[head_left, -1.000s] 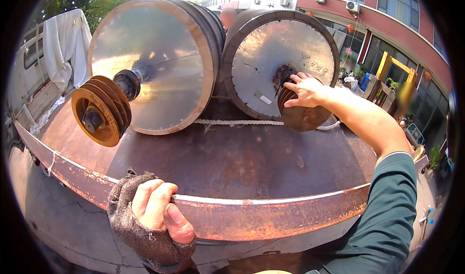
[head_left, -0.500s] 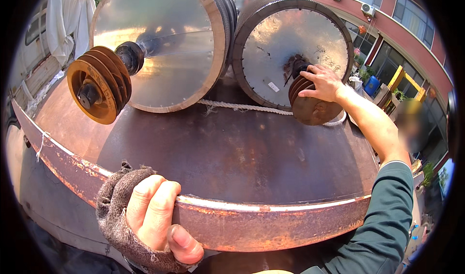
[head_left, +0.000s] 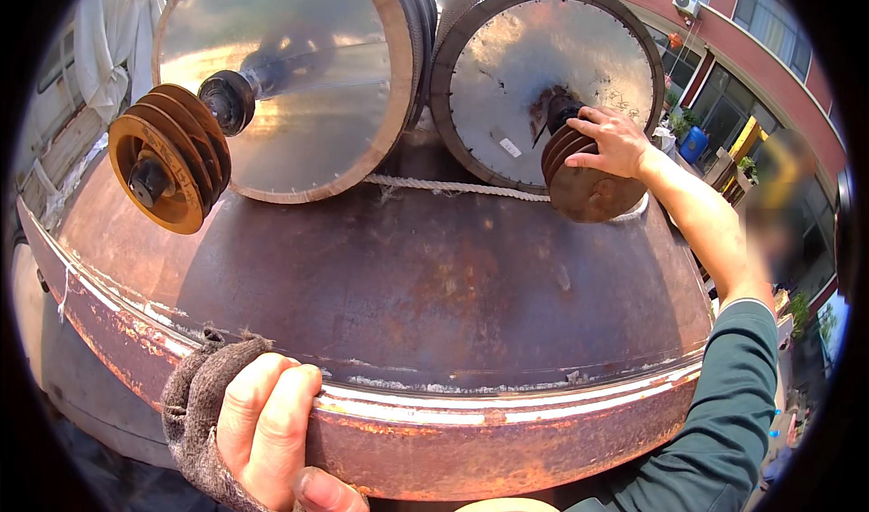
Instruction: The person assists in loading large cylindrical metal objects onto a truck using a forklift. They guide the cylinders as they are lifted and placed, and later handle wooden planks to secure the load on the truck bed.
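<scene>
My left hand (head_left: 262, 421), in a worn brown knit glove with bare fingers, grips the rusty metal side board (head_left: 516, 458) of a truck-like bed. Its fingers lie over the top edge, the thumb on the near face. Reaching out, my bare right hand (head_left: 615, 145) curls over the grooves of a dark multi-groove pulley (head_left: 588, 191). That pulley sits on the shaft of the right metal drum (head_left: 507, 86). An orange-brown grooved pulley (head_left: 172, 159) sticks out from the larger left drum (head_left: 299, 132), touched by neither hand.
White rope (head_left: 453, 186) runs along the rusty bed floor (head_left: 434, 277) below the drums. White sheeting (head_left: 100, 50) hangs at far left. A blurred person (head_left: 778, 195) stands to the right, near a blue barrel (head_left: 693, 144) and a red building (head_left: 724, 50).
The view has shifted a little, so the side board and my left hand sit lower and show more of the inner edge. Both hands keep their holds.
</scene>
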`<state>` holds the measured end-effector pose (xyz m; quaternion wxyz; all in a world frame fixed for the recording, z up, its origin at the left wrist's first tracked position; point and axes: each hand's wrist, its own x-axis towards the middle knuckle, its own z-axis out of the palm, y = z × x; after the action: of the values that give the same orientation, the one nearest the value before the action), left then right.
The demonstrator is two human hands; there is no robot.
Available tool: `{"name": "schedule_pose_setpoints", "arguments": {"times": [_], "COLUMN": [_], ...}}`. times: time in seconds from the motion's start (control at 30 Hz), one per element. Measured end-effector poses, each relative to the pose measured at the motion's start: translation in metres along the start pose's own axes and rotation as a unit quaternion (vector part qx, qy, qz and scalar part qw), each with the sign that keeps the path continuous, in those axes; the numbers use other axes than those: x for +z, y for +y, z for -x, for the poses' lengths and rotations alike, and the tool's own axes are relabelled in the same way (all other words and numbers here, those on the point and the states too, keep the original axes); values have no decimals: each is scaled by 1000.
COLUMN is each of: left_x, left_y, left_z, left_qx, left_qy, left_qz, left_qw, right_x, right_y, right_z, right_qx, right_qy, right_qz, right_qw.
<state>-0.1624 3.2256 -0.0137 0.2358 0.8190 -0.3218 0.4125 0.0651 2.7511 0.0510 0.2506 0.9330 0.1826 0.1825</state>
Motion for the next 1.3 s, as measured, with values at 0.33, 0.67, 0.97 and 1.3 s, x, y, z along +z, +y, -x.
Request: {"name": "schedule_pose_setpoints", "arguments": {"times": [0.33, 0.67, 0.97, 1.3], "left_x": [-5, 9, 14, 29], "left_y": [4, 15, 18, 9], "left_z": [-10, -13, -9, 0], "left_qx": [22, -10, -47, -68], "left_qy": [-1, 50, 34, 86], "left_qz": [-59, -94, -65, -26], "left_qw": [998, 994, 996, 994], "right_x": [4, 13, 12, 8], "right_y": [8, 10, 9, 11], "right_z": [3, 4, 3, 4], "right_qx": [-15, -43, -21, -12], "right_qy": [22, 58, 28, -26], "right_qz": [-6, -15, -2, 2], "right_qw": [1000, 997, 999, 1000]}}
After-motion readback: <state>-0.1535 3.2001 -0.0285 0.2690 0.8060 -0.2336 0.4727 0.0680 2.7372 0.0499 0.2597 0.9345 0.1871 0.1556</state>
